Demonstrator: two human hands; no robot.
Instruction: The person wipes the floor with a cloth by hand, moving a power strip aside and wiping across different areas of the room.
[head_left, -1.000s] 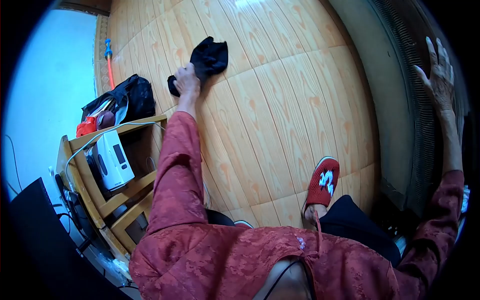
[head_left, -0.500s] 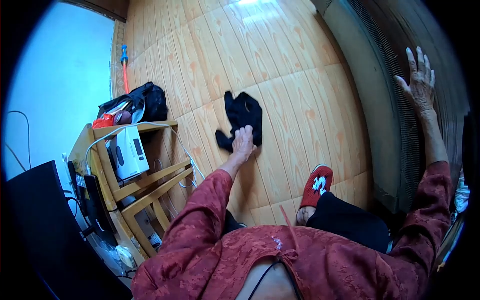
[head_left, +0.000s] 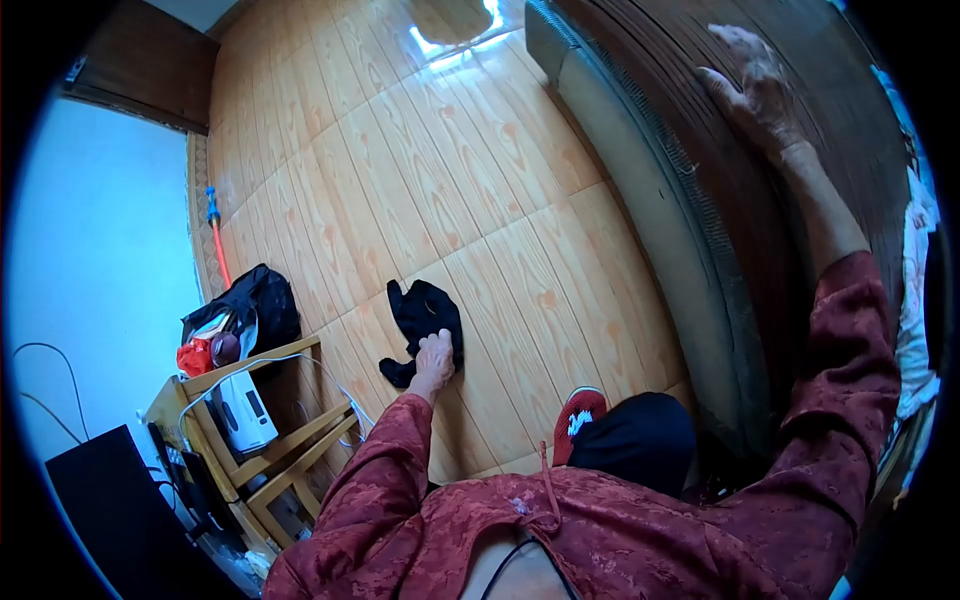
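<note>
My left hand (head_left: 434,363) is closed on the near edge of a black piece of clothing (head_left: 430,312), exact kind unclear, at the wooden-patterned floor (head_left: 530,300). Two narrow parts of the cloth stick out to the left. Far to the right, my right hand (head_left: 762,92) rests with thumb and fingers apart on the dark brown slatted surface (head_left: 640,50) of what looks like a bed; nothing is in it.
A red slipper (head_left: 578,415) is on my foot. On the left stand a wooden stool-like frame (head_left: 270,460) with a white box (head_left: 243,412), a trailing white cable, a black bag (head_left: 265,305) and a dark monitor-like panel (head_left: 125,510). The padded bed side (head_left: 640,220) borders the floor.
The view has shifted, so the floor and clothing appear lower and further left. My right hand has moved forward along the brown surface. My left hand stays on the black clothing.
</note>
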